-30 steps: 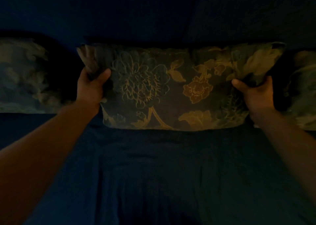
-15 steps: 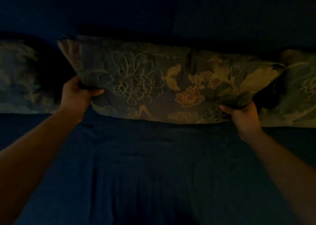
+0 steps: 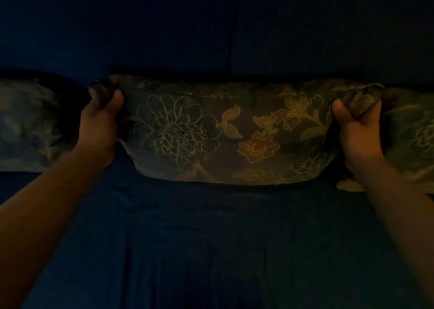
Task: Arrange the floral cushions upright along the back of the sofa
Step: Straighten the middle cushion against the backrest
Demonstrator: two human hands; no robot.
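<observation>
Readable text: none.
Middle cushion (image 3: 225,134): woven flowers and leaves only, no lettering.
Side cushions: blurred, possibly patterned alike; no words made out.
Sofa (image 3: 211,238): plain dark blue fabric, no label visible.

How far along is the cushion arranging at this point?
Looks done: left cushion and right cushion stand against the sofa back. In hand: left hand and right hand grip the middle cushion by its top corners. Left: release it.

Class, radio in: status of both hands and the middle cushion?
Left hand, right hand gripping middle cushion's top corners. Cushion upright against sofa back. Neighbour cushions flank it; nothing blocking.
</observation>
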